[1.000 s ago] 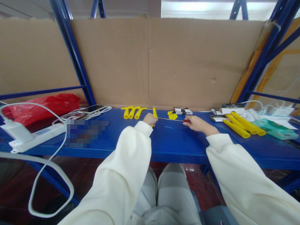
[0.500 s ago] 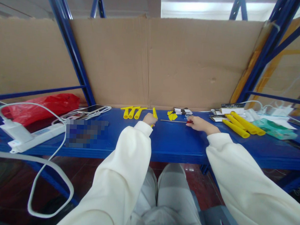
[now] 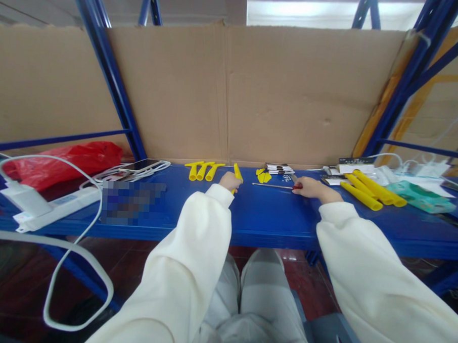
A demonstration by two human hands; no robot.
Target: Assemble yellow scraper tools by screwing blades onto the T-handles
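Note:
My left hand (image 3: 229, 181) is closed round a yellow tube (image 3: 237, 172), which sticks out above and below the fingers. In my right hand (image 3: 306, 188) is the red handle of a screwdriver (image 3: 274, 186); its long metal shaft points left towards the tube, without touching it. Left of my left hand lie several yellow T-shaped pieces (image 3: 210, 172). Between the hands, further back, are small flat yellow parts (image 3: 264, 177), a stack of black-and-white items (image 3: 280, 169) and small bits (image 3: 286, 178) too tiny to make out.
Yellow tubes (image 3: 360, 196), a green packet (image 3: 421, 196) and small boxes (image 3: 355, 165) lie at the right of the blue table (image 3: 272, 214). At the left are a red bag (image 3: 70, 162), a power strip (image 3: 60, 208) and a looping white cable. Cardboard (image 3: 293, 93) stands behind.
My right hand has moved a little to the right with the screwdriver, so its tip is further from the tube. My left hand has hardly moved.

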